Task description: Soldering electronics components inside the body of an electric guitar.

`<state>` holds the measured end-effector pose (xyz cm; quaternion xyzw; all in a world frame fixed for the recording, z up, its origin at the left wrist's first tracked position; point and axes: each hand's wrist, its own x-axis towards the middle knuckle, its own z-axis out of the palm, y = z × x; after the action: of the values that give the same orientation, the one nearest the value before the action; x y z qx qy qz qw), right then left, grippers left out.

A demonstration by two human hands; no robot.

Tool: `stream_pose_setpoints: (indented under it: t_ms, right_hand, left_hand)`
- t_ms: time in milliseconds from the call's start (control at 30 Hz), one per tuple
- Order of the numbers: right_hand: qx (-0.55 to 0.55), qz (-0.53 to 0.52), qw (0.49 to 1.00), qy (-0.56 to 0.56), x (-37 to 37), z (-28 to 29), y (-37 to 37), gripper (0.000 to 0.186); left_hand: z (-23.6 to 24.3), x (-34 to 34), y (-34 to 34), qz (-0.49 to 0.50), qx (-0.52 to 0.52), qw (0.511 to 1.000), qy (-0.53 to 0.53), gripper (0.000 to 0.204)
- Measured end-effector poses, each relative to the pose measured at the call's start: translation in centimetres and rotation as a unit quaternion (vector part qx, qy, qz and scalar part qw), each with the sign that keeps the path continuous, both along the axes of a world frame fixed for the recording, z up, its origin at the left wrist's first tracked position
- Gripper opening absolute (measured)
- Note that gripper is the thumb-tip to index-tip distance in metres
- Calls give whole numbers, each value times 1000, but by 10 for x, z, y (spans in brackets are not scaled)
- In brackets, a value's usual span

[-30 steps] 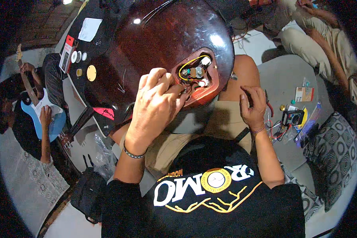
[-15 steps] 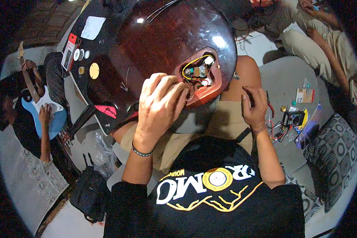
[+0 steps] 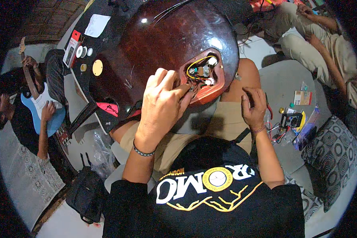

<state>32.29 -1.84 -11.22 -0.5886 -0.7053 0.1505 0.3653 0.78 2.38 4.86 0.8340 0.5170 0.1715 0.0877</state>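
Observation:
A glossy dark red-brown guitar body [image 3: 154,51] lies back up before me. Its open control cavity [image 3: 210,91] shows a yellow wire [image 3: 191,65], a white part and small electronic components. My left hand [image 3: 161,101] is at the cavity's near left edge. Its thumb and index finger come together over the wires there; whatever lies between them is too small to make out. Off to the right, my right hand [image 3: 254,105] hovers by my thigh, fingers loosely bent, thumb apart, nothing visible in it.
Solder-like spools [image 3: 81,52], a round cream cover plate [image 3: 97,68] and a paper sheet [image 3: 96,25] lie left of the body. At right are red-handled pliers [image 3: 269,111] and a black meter-like device [image 3: 291,119]. One person plays a blue guitar [image 3: 47,113]; another sits far right.
The guitar body appears slightly lower and further right in view. My left index finger now reaches out straighter toward the cavity wires. My right hand stays nearly still.

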Motion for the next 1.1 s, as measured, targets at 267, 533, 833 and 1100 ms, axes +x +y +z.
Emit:
stream_pose_setpoints:
  t_ms: [267, 533, 833, 1100]
  right_hand:
    - [-19, -5, 1000, 7, -1, -2, -2, 21]
    - [19, 7, 1000, -7, 2, 0, -1, 20]
    - [-9, 0, 1000, -6, 2, 2, -2, 21]
    - [16, 4, 999, 44, -13, 32, 1, 21]
  left_hand:
    - [2, 3, 12, -31, -18, 997, 65, 18]
    - [-9, 7, 6, -38, 47, 997, -43, 18]
    - [-16, -4, 3, -14, 7, 993, -121, 15]
    - [-9, -3, 6, 77, -98, 968, -219, 13]
